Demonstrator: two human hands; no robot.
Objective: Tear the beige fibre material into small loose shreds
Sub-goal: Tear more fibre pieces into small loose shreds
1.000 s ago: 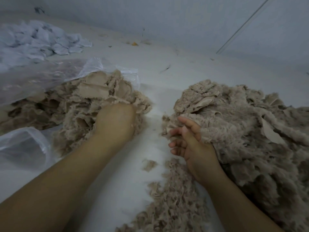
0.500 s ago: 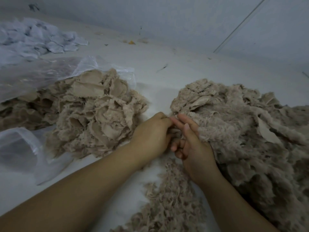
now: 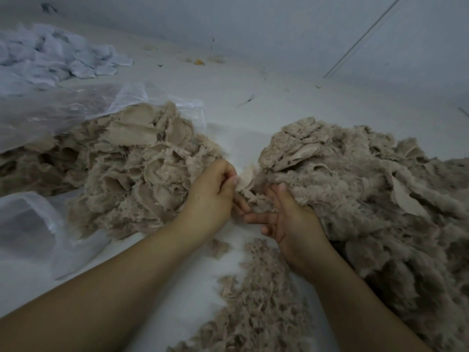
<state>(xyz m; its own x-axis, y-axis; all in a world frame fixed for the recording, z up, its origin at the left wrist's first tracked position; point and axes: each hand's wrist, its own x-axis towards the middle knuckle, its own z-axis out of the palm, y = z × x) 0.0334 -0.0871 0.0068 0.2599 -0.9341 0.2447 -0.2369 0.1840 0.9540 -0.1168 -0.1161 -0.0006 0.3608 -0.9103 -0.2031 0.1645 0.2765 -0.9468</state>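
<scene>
Two big heaps of beige fibre lie on the white floor: one at the left (image 3: pixel 132 171), spilling out of a clear plastic bag (image 3: pixel 63 107), and a larger one at the right (image 3: pixel 360 186). Between them my left hand (image 3: pixel 213 196) pinches a small beige piece (image 3: pixel 245 177) between thumb and fingers. My right hand (image 3: pixel 286 219) grips the left edge of the right heap, thumb on top and fingers curled underneath. A trail of small loose shreds (image 3: pixel 256 308) runs along the floor below my hands.
A second clear bag (image 3: pixel 28 224) lies at the left edge. White fibre scraps (image 3: pixel 53 54) are piled at the back left. A grey wall (image 3: pixel 279 29) closes the back, with small debris along its foot.
My left hand left the left heap, crossed to the right heap's edge and now pinches a piece there, lifting it slightly. My right hand stayed on the right heap.
</scene>
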